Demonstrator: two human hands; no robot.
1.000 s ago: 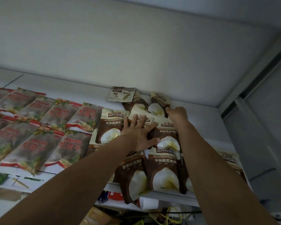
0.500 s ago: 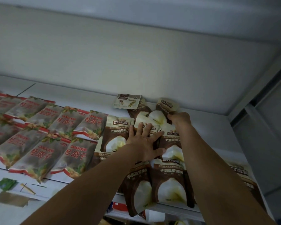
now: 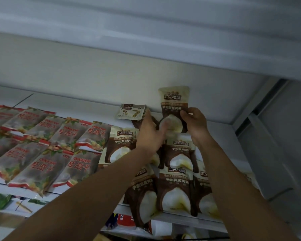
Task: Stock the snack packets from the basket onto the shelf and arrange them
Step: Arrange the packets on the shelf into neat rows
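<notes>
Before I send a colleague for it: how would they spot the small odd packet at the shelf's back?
On the white shelf, look along the back wall. The small pale packet lies there, just left of the left hand. Unlike the brown pouches nearby, it is smaller and wider than tall.

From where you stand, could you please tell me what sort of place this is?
Likely a shop or stockroom: a white shelf carries rows of identical red-lettered packets and brown snack packets, and the right hand holds another packet upright at the back.
</notes>
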